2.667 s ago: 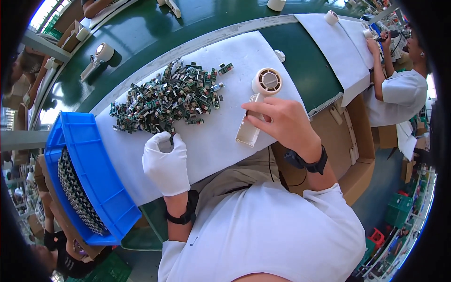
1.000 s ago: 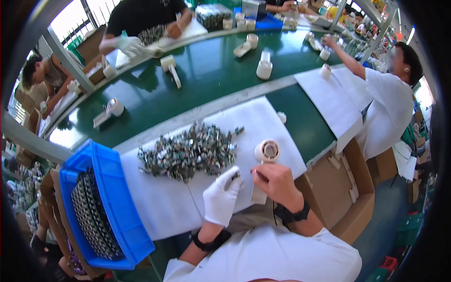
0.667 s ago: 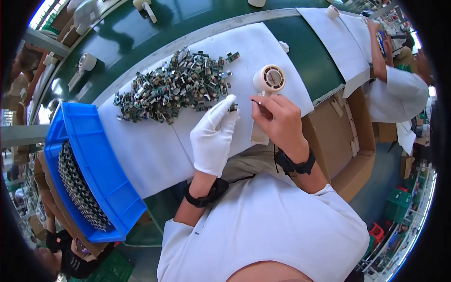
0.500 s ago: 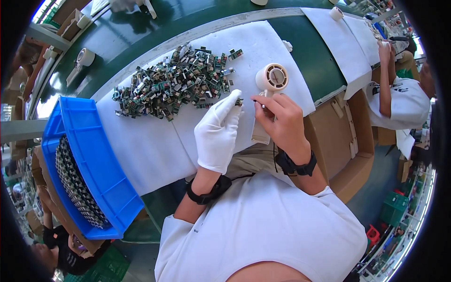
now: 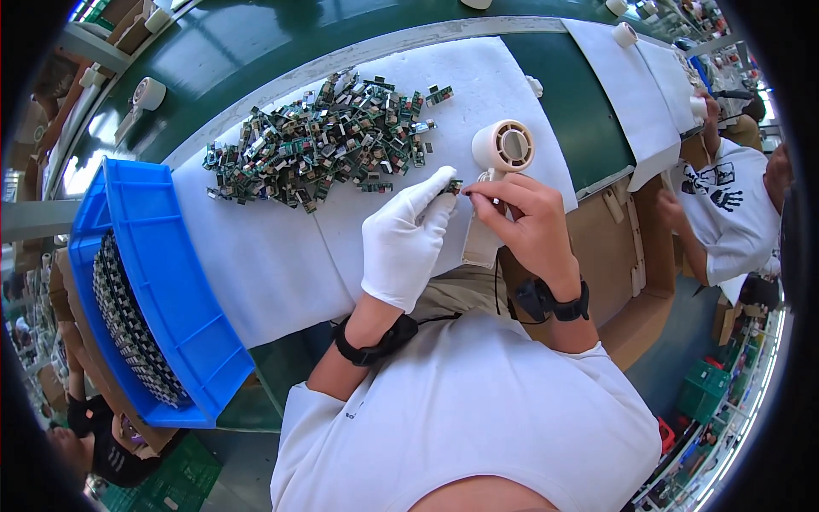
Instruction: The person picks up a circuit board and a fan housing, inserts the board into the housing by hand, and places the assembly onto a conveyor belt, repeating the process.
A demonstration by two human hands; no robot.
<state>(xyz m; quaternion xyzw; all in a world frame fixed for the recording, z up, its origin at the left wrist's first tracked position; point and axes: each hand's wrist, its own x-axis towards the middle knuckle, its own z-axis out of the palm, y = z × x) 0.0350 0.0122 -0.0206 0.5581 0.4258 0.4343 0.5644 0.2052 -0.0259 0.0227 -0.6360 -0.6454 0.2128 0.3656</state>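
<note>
My left hand point(image 5: 401, 243), in a white glove, pinches a small green circuit board point(image 5: 453, 185) between thumb and fingers. My bare right hand point(image 5: 533, 218) is closed in a pinch just right of the board, its fingertips nearly touching it. What those fingers hold is too small to make out. Behind and below the right hand lies a cream-coloured handheld fan point(image 5: 502, 147) with a round vented head. Its flat handle point(image 5: 479, 243) points toward me, partly hidden by the hand. A heap of small circuit boards point(image 5: 320, 141) is spread beyond my left hand.
White foam sheeting point(image 5: 264, 286) covers the green bench. At left stands a blue bin point(image 5: 183, 290) with rows of boards point(image 5: 128, 316) in it. An open cardboard box point(image 5: 610, 273) is at my right. Co-workers sit on both sides; another fan point(image 5: 147, 96) lies at far left.
Both hands have shifted slightly right in the picture, and the right fingertips have come closer to the circuit board. The co-worker on the right has moved an arm.
</note>
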